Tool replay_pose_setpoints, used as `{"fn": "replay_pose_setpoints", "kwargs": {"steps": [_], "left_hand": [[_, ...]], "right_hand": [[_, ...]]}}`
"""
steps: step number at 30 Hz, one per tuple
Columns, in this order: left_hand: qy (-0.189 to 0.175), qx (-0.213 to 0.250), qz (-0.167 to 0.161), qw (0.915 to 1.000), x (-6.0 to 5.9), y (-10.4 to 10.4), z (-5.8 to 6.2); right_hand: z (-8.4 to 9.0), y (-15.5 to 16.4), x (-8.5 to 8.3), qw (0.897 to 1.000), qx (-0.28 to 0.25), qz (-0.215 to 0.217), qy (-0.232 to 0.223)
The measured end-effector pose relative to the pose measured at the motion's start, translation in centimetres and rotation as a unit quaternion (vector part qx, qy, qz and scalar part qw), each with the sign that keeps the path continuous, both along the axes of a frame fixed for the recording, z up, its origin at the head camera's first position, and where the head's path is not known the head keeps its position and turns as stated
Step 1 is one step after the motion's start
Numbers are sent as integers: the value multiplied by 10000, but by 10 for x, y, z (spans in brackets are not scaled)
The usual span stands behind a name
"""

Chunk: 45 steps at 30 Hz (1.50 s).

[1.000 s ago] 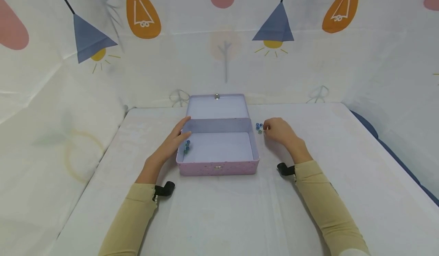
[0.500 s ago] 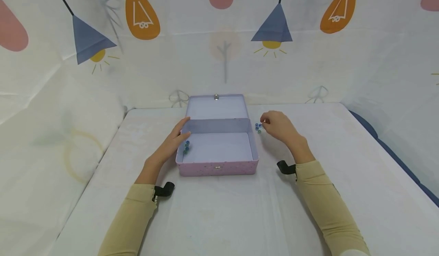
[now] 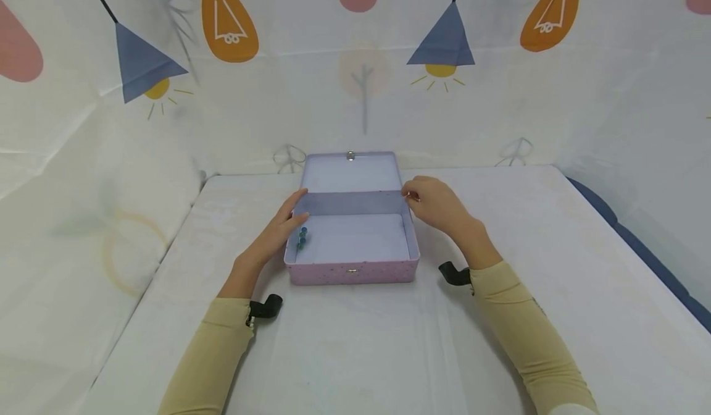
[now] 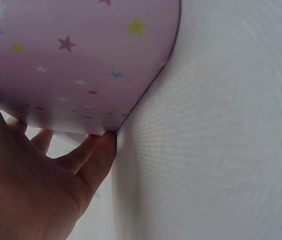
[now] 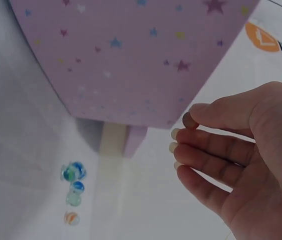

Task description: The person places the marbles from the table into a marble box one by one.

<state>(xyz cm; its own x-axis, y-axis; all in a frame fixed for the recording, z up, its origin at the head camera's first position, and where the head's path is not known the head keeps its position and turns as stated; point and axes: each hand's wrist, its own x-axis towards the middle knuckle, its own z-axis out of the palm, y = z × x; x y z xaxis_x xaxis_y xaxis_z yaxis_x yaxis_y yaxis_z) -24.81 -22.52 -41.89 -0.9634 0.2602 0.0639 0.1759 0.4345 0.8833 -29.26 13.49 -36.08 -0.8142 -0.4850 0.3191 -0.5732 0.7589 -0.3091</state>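
A pink tin box (image 3: 383, 272) with printed stars stands with its lid (image 3: 355, 174) raised at the back. My left hand (image 3: 278, 226) holds the box's left side, its thumb over the rim and its fingers at the back corner. Inside, along the left wall, lie several blue and green marbles (image 3: 302, 239). My right hand (image 3: 436, 204) is at the box's right back corner, thumb and fingers together. In the right wrist view, a small dark round marble (image 5: 188, 120) shows pinched at the thumb tip.
Several loose glass marbles (image 5: 73, 185), blue, green, clear and orange, lie on the white-covered table right of the box; in the head view the right hand hides them. A white printed cloth (image 3: 311, 106) hangs behind the table.
My right hand has lifted from the loose marbles and moved left to the box's right back corner. My left hand and the box have stayed in place.
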Motion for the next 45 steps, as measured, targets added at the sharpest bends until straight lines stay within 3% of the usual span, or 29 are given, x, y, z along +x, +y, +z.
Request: {"fn": "replay_pose_setpoints", "kwargs": {"steps": [9,19,30,45], "left_hand": [[30,0,-41,10000,0,2,3],[21,3,-26,10000,0,2,2],[-14,-5,-13,10000,1,1,2],[40,3,2,10000,0,2,1]], "right_hand": [[3,-9,9,9992,182,166,326],[1,-26,16,9975,169,629,264],[-14,-47,25,9921,455,1161,97],[-26,-64,40,9805,1586,1145,-174]]}}
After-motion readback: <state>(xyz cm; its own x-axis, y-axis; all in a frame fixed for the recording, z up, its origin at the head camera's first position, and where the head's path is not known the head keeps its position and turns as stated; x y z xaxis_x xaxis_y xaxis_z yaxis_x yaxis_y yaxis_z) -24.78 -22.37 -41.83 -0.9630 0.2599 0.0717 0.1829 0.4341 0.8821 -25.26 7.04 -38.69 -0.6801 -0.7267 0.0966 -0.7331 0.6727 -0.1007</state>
